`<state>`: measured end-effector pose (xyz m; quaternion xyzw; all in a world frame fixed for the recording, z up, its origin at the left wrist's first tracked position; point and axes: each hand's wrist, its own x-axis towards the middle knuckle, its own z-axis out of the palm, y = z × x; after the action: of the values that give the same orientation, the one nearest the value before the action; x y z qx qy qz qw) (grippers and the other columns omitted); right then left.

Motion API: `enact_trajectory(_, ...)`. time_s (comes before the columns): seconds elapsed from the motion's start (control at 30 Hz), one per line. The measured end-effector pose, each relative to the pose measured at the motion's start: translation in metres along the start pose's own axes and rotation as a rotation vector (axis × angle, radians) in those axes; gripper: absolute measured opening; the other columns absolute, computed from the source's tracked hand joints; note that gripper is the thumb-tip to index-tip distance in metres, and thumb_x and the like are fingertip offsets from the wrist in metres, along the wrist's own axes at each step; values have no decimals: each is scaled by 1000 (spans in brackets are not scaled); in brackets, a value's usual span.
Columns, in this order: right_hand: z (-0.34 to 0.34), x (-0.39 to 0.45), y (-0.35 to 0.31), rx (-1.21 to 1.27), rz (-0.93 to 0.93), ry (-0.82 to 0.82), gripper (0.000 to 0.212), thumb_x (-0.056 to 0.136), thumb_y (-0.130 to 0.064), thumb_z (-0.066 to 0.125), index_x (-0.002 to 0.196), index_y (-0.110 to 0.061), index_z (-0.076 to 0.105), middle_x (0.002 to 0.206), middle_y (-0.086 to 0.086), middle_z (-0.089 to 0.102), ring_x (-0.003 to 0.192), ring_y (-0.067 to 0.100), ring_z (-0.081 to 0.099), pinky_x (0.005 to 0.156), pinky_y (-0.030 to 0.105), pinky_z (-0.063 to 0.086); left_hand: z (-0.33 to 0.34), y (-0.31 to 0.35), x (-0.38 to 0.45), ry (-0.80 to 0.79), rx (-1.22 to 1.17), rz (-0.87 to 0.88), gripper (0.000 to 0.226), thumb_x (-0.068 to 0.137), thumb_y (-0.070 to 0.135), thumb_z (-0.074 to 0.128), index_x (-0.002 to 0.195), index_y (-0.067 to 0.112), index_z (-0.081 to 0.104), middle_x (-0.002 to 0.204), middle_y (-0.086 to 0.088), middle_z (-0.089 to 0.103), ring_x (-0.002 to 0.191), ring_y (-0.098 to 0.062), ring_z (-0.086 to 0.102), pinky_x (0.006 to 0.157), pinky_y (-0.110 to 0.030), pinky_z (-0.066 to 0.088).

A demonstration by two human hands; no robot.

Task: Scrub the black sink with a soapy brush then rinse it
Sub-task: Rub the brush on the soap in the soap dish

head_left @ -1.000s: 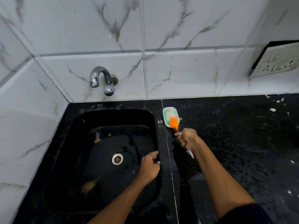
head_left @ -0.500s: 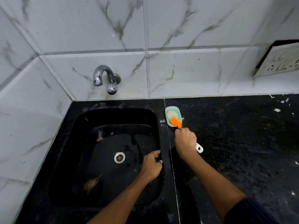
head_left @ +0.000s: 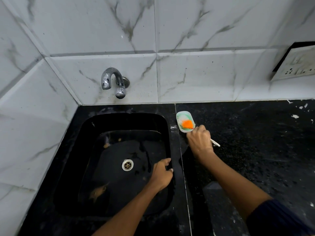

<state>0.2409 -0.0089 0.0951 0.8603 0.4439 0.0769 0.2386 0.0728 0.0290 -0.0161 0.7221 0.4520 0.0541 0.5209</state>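
Observation:
The black sink (head_left: 88, 150) is set into the black counter, with a steel drain (head_left: 127, 165) in its floor and brown grime patches at the front left and back left. My right hand (head_left: 199, 142) grips a brush with orange bristles (head_left: 187, 123) and a white handle; the bristles sit inside a small green soap dish (head_left: 180, 114) on the counter just right of the sink. My left hand (head_left: 162, 172) rests on the sink's right rim, fingers curled over its edge.
A chrome tap (head_left: 113, 81) juts from the marble wall tiles above the sink's back edge. A socket plate (head_left: 296, 64) is on the wall at far right. The black counter (head_left: 255, 142) carries white specks and water drops.
My right hand has moved forward and pushed the orange bristles deeper into the soap dish. The left hand stays on the sink's rim.

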Motion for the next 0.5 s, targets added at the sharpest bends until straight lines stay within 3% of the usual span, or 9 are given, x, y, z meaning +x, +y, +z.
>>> enact_trajectory(0.17,-11,10,35,17,65,146,17,85,-10,57,79,-17,71,77,2,64,79,22,54,56,29,33,1,-4,0,-12,-2,-6,52,90,12,64,141,17,54,135,-5,58,124,-11,55,101,-21,46)
enact_trajectory(0.3,-9,5,35,66,100,105,24,92,-9,48,91,-16,70,87,3,64,86,23,53,58,30,33,2,-3,1,-17,-3,0,51,89,13,64,140,17,55,135,-4,59,122,-11,56,101,-23,47)
enact_trajectory(0.5,-8,-11,15,332,199,-11,15,82,-23,59,91,-17,69,91,4,65,89,25,53,59,30,35,1,-3,4,-28,6,-10,51,90,13,64,140,15,54,137,-4,58,124,-12,54,101,-23,46)
